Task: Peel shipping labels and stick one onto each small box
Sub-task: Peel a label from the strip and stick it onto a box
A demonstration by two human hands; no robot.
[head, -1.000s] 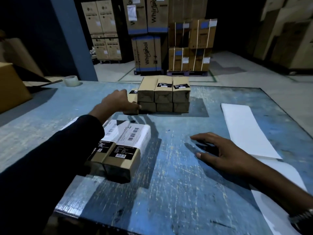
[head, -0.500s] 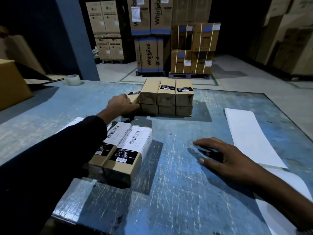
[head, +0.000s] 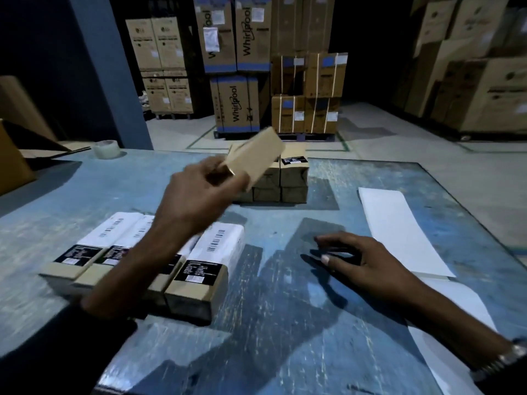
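Left hand (head: 196,201) is raised above the tabletop (head: 285,323), fingers curled round one end of a small box (head: 253,156) that tilts up and away, blurred; right hand (head: 359,263) rests on the worn blue surface with fingers loosely spread, holding nothing. Below the left forearm a row of labelled boxes (head: 199,269) lies side by side, each with a white barcode label and a black one. Further back sits a stack of unlabelled boxes (head: 293,178). White label sheets (head: 399,232) lie just right of the right hand. At the far left edge stand a tape roll (head: 107,149) and a brown carton (head: 11,163). Beyond, tall appliance cartons (head: 236,106) stand on the concrete floor beside a blue pillar (head: 111,81)
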